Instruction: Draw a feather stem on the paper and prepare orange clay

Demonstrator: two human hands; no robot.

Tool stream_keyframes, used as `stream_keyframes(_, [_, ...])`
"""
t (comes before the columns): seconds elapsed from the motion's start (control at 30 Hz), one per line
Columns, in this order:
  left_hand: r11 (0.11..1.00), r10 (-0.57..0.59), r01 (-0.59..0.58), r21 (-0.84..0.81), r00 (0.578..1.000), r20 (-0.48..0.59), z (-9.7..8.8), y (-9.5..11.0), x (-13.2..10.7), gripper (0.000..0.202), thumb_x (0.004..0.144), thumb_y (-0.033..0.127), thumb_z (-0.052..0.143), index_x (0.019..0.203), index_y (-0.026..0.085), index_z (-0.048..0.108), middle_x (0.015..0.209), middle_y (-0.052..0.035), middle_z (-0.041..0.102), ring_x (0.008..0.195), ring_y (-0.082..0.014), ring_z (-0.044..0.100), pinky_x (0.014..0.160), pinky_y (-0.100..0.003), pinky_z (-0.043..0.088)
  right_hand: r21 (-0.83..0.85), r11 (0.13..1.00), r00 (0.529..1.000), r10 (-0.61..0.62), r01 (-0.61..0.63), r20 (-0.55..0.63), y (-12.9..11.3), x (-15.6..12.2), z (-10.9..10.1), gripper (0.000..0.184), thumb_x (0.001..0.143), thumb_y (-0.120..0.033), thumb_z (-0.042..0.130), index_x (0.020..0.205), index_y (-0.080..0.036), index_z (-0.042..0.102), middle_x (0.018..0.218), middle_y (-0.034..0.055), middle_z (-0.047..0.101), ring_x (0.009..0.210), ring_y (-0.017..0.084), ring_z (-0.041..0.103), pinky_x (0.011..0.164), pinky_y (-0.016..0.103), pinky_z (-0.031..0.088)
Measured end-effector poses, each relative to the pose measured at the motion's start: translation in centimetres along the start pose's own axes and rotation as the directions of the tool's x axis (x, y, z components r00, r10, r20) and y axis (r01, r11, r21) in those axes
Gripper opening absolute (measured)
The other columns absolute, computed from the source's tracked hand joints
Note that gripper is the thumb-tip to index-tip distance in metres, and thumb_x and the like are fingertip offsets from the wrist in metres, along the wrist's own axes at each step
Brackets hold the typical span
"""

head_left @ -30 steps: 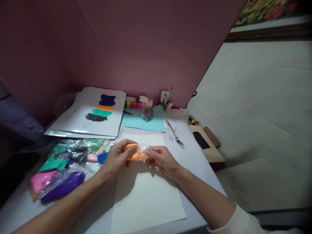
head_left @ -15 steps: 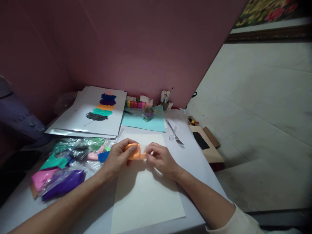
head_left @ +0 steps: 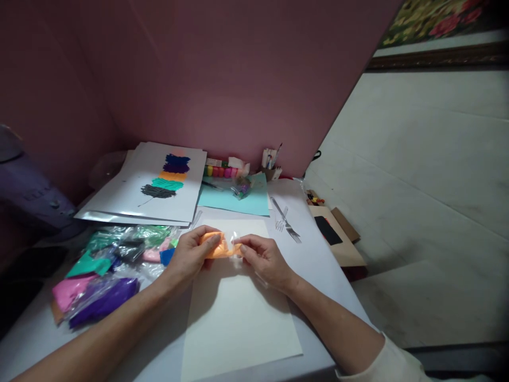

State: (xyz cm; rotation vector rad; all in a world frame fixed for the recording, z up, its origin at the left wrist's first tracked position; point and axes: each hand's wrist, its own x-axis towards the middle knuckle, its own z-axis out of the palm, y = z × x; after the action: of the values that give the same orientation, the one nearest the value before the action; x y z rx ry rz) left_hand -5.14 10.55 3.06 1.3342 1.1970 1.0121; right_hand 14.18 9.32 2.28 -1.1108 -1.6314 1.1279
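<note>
Orange modelling clay in a clear plastic wrapper is held above the far part of a cream sheet of paper. My left hand is closed around the clay's left end, thumb on top. At the other end, my right hand pinches a small piece of the orange clay between thumb and fingertips. A thin strand of clay links that piece to the larger lump. Clear plastic sticks up between the hands.
Packets of coloured clay lie on the left. Behind them is a sheet with a striped clay leaf. Two forks lie right of the paper. Blue paper, paint pots and a brush holder stand near the wall.
My right fingers have closed onto the clay's right end and pulled slightly right, drawing out a small piece. My left hand has shifted slightly left with the lump.
</note>
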Motion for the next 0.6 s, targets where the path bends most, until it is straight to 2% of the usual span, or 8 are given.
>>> stream_keyframes(0.1, [0.998,0.042,-0.043,0.051,0.999,0.022,0.06,-0.22,0.01,0.031,0.081,0.045,0.063,0.085,0.014,0.064,0.058,0.004,0.053,0.042,-0.0082,0.045,0.041,-0.019,0.032,0.063,0.995,0.995,0.08,-0.083,0.052,-0.18,0.12,0.03,0.018,0.087,-0.031,0.057,0.086,-0.018,0.068,0.064,-0.0022,0.054,0.056,0.01,0.045,0.052,0.024,0.036])
stream_keyframes(0.17, [0.994,0.066,-0.069,0.079,0.997,0.036,0.07,-0.27,0.01,0.029,0.082,0.044,0.061,0.084,0.014,0.064,0.062,0.0029,0.056,0.044,-0.0085,0.047,0.042,-0.02,0.034,0.063,0.994,0.993,0.087,-0.092,0.075,-0.24,0.19,0.07,0.015,0.085,-0.03,0.06,0.08,-0.017,0.067,0.067,-0.0016,0.055,0.058,0.01,0.046,0.054,0.024,0.037])
stream_keyframes(0.3, [0.996,0.045,-0.049,0.07,0.997,0.061,0.0,-0.32,0.09,0.03,0.083,0.044,0.06,0.084,0.014,0.064,0.062,0.0026,0.056,0.044,-0.0088,0.046,0.042,-0.02,0.033,-0.066,0.998,0.995,-0.007,0.014,0.097,-0.19,0.23,0.06,0.012,0.083,-0.024,0.062,0.086,-0.017,0.071,0.08,0.0024,0.062,0.07,0.013,0.053,0.064,0.027,0.041])
stream_keyframes(0.43, [0.999,0.003,-0.006,0.053,0.998,0.06,0.03,-0.45,0.05,0.03,0.082,0.044,0.061,0.085,0.014,0.064,0.057,0.004,0.052,0.043,-0.009,0.045,0.041,-0.019,0.03,-0.201,0.973,0.99,-0.09,0.11,0.107,-0.07,0.06,0.06,0.014,0.082,-0.016,0.06,0.086,-0.019,0.073,0.077,0.0011,0.06,0.071,0.013,0.054,0.067,0.027,0.041])
stream_keyframes(0.6, [0.997,0.045,-0.048,0.061,0.997,0.055,0.12,-0.6,-0.09,0.026,0.084,0.04,0.06,0.083,0.015,0.065,0.062,0.0029,0.054,0.046,-0.0091,0.045,0.043,-0.019,0.033,-0.301,0.936,0.98,-0.146,0.181,0.135,-0.25,-0.27,0.26,0.013,0.083,-0.013,0.059,0.085,-0.019,0.07,0.077,0.0007,0.06,0.07,0.013,0.053,0.067,0.026,0.04])
